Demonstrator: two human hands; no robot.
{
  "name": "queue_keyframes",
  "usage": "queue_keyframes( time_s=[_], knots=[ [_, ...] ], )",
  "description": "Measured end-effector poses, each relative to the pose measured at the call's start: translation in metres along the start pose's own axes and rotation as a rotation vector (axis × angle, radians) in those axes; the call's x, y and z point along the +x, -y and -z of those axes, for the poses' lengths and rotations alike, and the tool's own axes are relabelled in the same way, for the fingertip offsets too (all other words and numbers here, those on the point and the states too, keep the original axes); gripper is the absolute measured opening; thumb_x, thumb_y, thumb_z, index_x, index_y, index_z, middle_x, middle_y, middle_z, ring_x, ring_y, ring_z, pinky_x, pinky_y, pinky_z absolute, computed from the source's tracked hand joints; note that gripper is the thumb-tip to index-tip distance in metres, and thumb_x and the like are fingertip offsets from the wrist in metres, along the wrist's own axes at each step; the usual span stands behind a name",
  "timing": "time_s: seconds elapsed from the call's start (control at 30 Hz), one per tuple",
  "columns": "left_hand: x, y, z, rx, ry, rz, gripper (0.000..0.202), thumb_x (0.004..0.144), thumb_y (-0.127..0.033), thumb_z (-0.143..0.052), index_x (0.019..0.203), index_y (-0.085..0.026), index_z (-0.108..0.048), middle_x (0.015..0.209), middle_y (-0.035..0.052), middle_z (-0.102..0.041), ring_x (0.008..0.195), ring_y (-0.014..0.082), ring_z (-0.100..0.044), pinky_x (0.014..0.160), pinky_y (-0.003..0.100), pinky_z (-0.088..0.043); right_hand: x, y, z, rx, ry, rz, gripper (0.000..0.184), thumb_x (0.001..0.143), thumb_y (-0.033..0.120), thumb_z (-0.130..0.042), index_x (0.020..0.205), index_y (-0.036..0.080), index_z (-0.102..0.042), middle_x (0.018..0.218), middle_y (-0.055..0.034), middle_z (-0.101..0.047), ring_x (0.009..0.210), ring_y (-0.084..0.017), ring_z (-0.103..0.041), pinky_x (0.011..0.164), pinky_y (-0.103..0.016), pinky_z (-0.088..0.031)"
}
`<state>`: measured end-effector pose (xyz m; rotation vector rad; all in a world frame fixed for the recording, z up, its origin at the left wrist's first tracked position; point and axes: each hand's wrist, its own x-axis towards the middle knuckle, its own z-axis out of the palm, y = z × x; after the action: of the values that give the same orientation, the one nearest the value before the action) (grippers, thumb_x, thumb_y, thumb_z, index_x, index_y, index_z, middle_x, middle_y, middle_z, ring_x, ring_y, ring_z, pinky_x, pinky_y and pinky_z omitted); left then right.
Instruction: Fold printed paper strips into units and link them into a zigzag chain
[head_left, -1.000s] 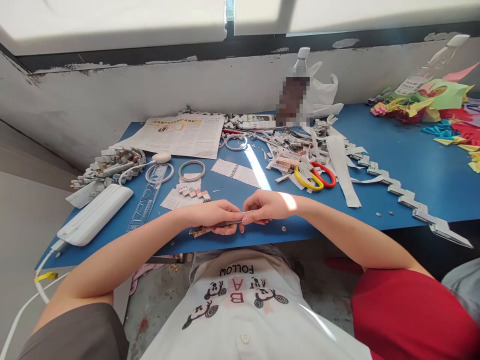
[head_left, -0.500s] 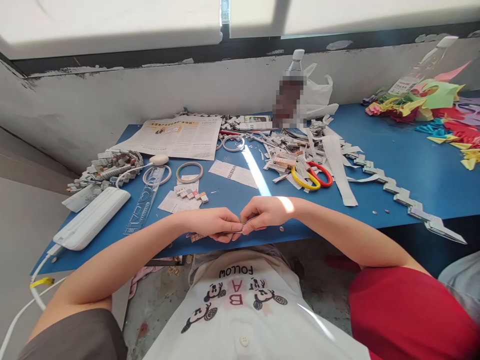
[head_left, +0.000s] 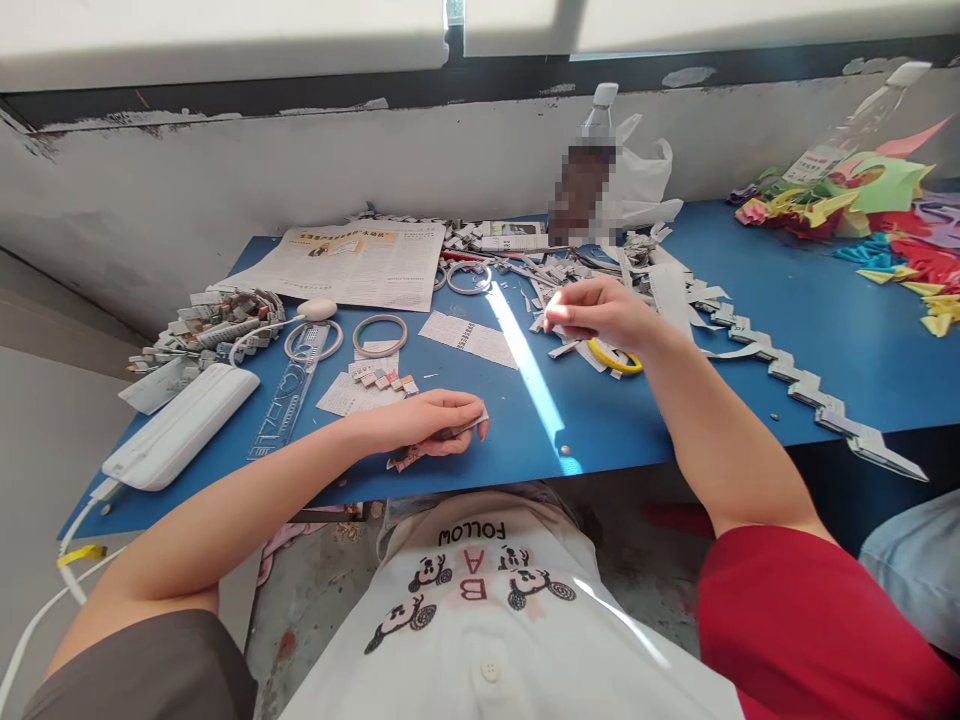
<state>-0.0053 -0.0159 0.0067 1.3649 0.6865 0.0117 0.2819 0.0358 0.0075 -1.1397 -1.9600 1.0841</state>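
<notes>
My left hand is closed on a folded newspaper strip, low over the front of the blue table; one end sticks out past its fingertips. Beneath that hand, a piece of patterned folded paper shows in part. Farther forward, my right hand is over the near side of a pile of cut and folded newspaper pieces. Its fingers are curled with thumb and forefinger close together; whatever they pinch is too small to make out. Yellow-handled scissors lie partly hidden under the right wrist.
A zigzag paper chain runs to the right edge. Tape rolls, a clear stencil ruler, a white power strip and a newspaper sheet lie left. Bottles and coloured paper stand at the back.
My hands, together on the paper strip before, have come apart. The right has moved forward and right to the paper pile; the left stays near the front edge with the strip.
</notes>
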Motion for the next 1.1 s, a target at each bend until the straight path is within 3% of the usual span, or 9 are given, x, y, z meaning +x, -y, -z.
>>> queue_keyframes(
  time_s=[0.13, 0.27, 0.33, 0.47, 0.53, 0.63, 0.83, 0.93, 1.1],
  knots=[
    [0.006, 0.002, 0.001, -0.218, -0.099, 0.003, 0.027, 0.095, -0.041, -0.042, 0.098, -0.018, -0.054, 0.063, -0.0014, -0.055, 0.041, 0.0071, -0.041, 0.036, 0.017, -0.032, 0.009, -0.023, 0.007, -0.43, -0.497, -0.119, 0.034, 0.083, 0.05, -0.06, 0.088, 0.018, -0.071, 0.082, -0.0107, -0.066, 0.072, -0.022, -0.06, 0.065, -0.037, -0.05],
    [0.011, 0.003, 0.003, -0.296, -0.15, 0.022, 0.034, 0.096, -0.043, -0.037, 0.099, -0.014, -0.055, 0.069, 0.003, -0.061, 0.048, 0.0111, -0.055, 0.042, 0.02, -0.044, 0.01, -0.021, -0.004, -0.577, -0.628, 0.0, 0.039, 0.081, 0.048, -0.065, 0.106, 0.019, -0.069, 0.113, -0.0153, -0.063, 0.106, -0.032, -0.059, 0.089, -0.049, -0.049],
    [0.012, 0.004, 0.005, -0.321, -0.14, 0.029, 0.047, 0.096, -0.053, -0.03, 0.101, -0.014, -0.055, 0.069, 0.0044, -0.062, 0.049, 0.0124, -0.057, 0.04, 0.02, -0.043, 0.006, -0.009, -0.021, -0.506, -0.508, 0.191, 0.033, 0.086, 0.045, -0.06, 0.105, 0.02, -0.069, 0.113, -0.0135, -0.064, 0.107, -0.029, -0.059, 0.092, -0.047, -0.049],
    [0.015, 0.006, 0.007, -0.326, -0.112, 0.024, 0.07, 0.089, -0.072, -0.015, 0.1, -0.014, -0.053, 0.07, 0.0072, -0.065, 0.042, 0.0125, -0.054, 0.03, 0.019, -0.029, -0.002, 0.012, -0.069, -0.283, -0.03, 0.502, 0.028, 0.085, 0.042, -0.064, 0.104, 0.022, -0.068, 0.105, -0.0092, -0.067, 0.091, -0.021, -0.064, 0.081, -0.036, -0.054],
    [0.015, 0.006, 0.004, -0.279, -0.102, 0.026, 0.074, 0.086, -0.075, -0.013, 0.097, -0.014, -0.053, 0.069, 0.0078, -0.066, 0.037, 0.0108, -0.049, 0.029, 0.02, -0.025, -0.003, 0.015, -0.089, -0.2, 0.044, 0.553, 0.024, 0.087, 0.037, -0.062, 0.102, 0.019, -0.068, 0.097, -0.0096, -0.068, 0.085, -0.02, -0.063, 0.077, -0.034, -0.053],
    [0.013, 0.003, -0.001, -0.173, -0.143, 0.037, 0.072, 0.088, -0.073, -0.02, 0.1, -0.012, -0.054, 0.071, 0.0085, -0.067, 0.042, 0.0113, -0.053, 0.035, 0.02, -0.033, -0.002, 0.015, -0.097, -0.082, 0.064, 0.438, 0.018, 0.09, 0.027, -0.054, 0.097, 0.018, -0.068, 0.085, -0.007, -0.068, 0.074, -0.016, -0.062, 0.071, -0.032, -0.051],
    [0.007, 0.003, 0.002, 0.364, -0.497, -0.047, 0.038, 0.085, -0.05, -0.055, 0.103, -0.016, -0.059, 0.089, 0.0067, -0.068, 0.073, 0.0182, -0.063, 0.049, 0.023, -0.042, -0.001, 0.015, -0.067, 0.055, 0.068, 0.033, 0.028, 0.078, 0.018, -0.057, 0.104, 0.017, -0.067, 0.072, -0.0013, -0.062, 0.062, -0.013, -0.053, 0.056, -0.024, -0.041],
    [0.006, 0.007, 0.006, 0.653, -0.646, -0.137, 0.03, 0.084, -0.042, -0.058, 0.103, -0.018, -0.063, 0.095, 0.0057, -0.067, 0.08, 0.0187, -0.061, 0.067, 0.029, -0.049, -0.002, 0.016, -0.059, -0.001, 0.108, -0.042, 0.03, 0.077, 0.018, -0.054, 0.103, 0.018, -0.068, 0.065, 0.0001, -0.059, 0.058, -0.012, -0.049, 0.054, -0.024, -0.036],
    [0.009, 0.011, 0.008, 0.796, -0.624, -0.149, 0.027, 0.086, -0.035, -0.055, 0.106, -0.018, -0.063, 0.085, 0.0033, -0.065, 0.074, 0.0171, -0.06, 0.07, 0.029, -0.047, -0.001, 0.009, -0.066, -0.228, 0.121, 0.021, 0.027, 0.079, 0.033, -0.063, 0.1, 0.019, -0.071, 0.08, -0.0029, -0.064, 0.069, -0.014, -0.053, 0.063, -0.026, -0.039]
  ],
)
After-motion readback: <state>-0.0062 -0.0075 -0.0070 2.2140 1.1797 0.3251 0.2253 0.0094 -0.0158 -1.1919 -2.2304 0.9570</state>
